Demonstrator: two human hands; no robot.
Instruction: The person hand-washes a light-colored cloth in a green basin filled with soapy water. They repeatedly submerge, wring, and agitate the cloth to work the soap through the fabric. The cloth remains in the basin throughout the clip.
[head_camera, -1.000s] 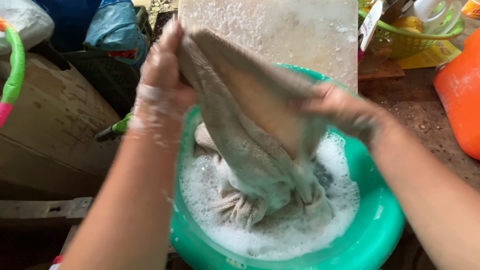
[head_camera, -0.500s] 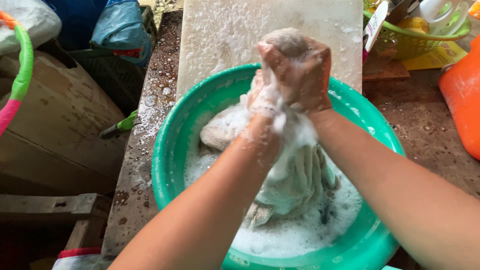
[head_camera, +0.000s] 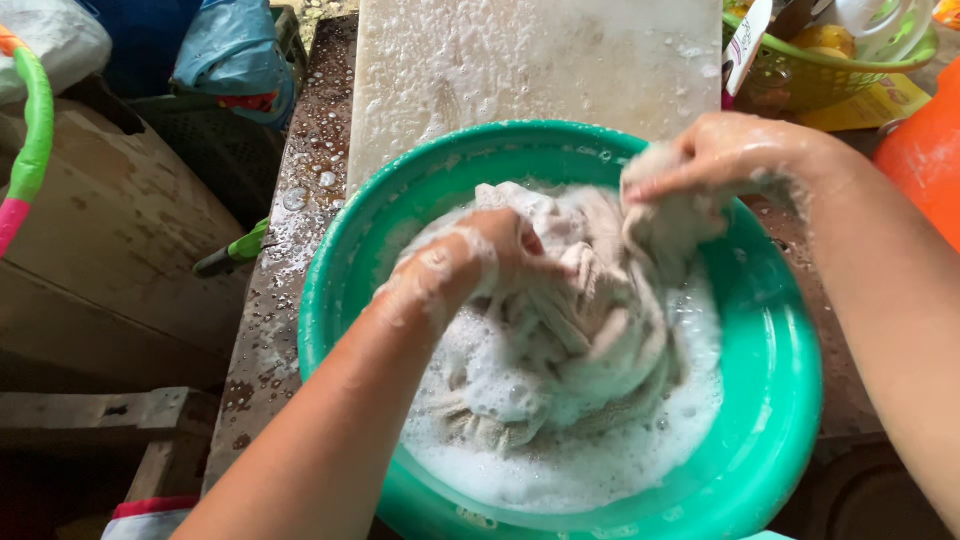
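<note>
Round green basin (head_camera: 775, 400) near centre on a wet, speckled counter (head_camera: 290, 300), holding soapy water, white foam (head_camera: 580, 465) and a soaked beige towel (head_camera: 590, 330). Towel bunched in the middle of the basin, partly sunk in suds, with one end drawn up toward the far right rim; long axis running roughly from near left to far right, raised end pointing at the far right. Left hand (head_camera: 480, 260), coated in lather, closed over a fold near the towel's centre, fingers curled down into the cloth. Right hand (head_camera: 720, 160) over the far right rim, fingers pinched tight on the raised end, cloth hanging from that grip back into the basin. Pale, sudsy washboard slab (head_camera: 530, 60) lying flat just beyond the basin, touching or nearly touching its far rim. Green mesh basket (head_camera: 830, 75) at far right, with yellowish items and white plastic inside, too cropped to identify. Orange plastic container (head_camera: 925, 150) at the right edge. Green-handled tool (head_camera: 235, 250) left of the counter. Blue bag (head_camera: 235, 50) at far left.
</note>
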